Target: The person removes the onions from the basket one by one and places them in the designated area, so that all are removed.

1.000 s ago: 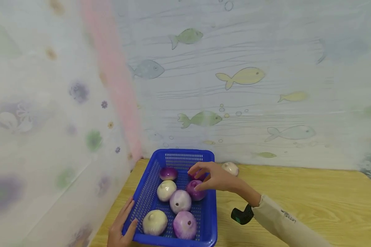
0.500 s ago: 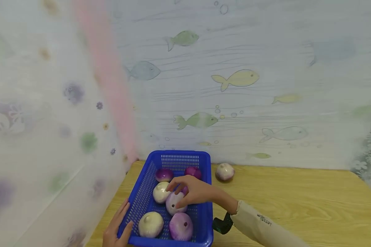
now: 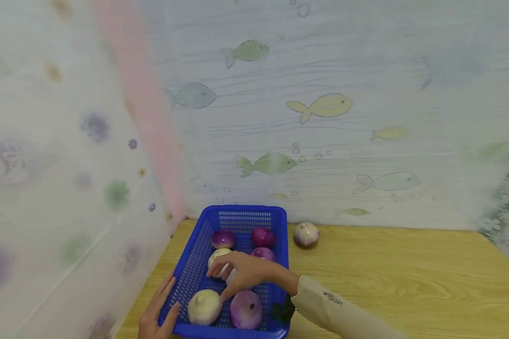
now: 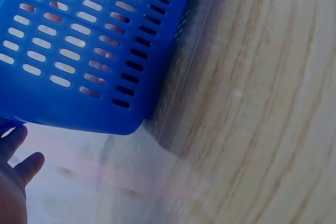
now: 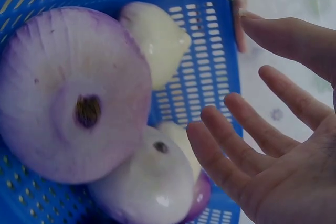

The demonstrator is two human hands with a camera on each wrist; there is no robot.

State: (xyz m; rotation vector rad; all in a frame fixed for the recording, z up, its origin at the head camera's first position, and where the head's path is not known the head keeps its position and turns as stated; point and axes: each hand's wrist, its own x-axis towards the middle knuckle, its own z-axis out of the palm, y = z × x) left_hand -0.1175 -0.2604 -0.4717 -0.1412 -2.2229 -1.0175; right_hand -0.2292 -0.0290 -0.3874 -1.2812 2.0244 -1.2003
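Note:
A blue plastic basket (image 3: 283, 221) holds several onions, some white, some purple. The left hand (image 3: 154, 314) grips the basket's near left rim, thumb over the edge and fingers along the outer side. Inside the basket hovers the right hand (image 3: 248, 270), fingers apart and holding nothing. A white onion (image 3: 204, 308) lies just below its thumb, with a pale purple onion (image 3: 246, 310) beside it. The right wrist view shows the spread hand (image 5: 283, 166) apart from a large purple-white onion (image 5: 79, 98). Behind the right hand, two onions are partly hidden.
One whitish onion (image 3: 307, 234) sits on the wood-grain table (image 3: 386, 273), right of the basket. A wall (image 3: 322, 141) with fish drawings rises behind the table, and a flowered wall (image 3: 68, 188) stands at the left. A dark device (image 3: 283, 310) is on the right wrist.
The right hand has moved from the basket's far right part toward the near left, over the front onions. The left hand stays at the rim. The view has shifted slightly.

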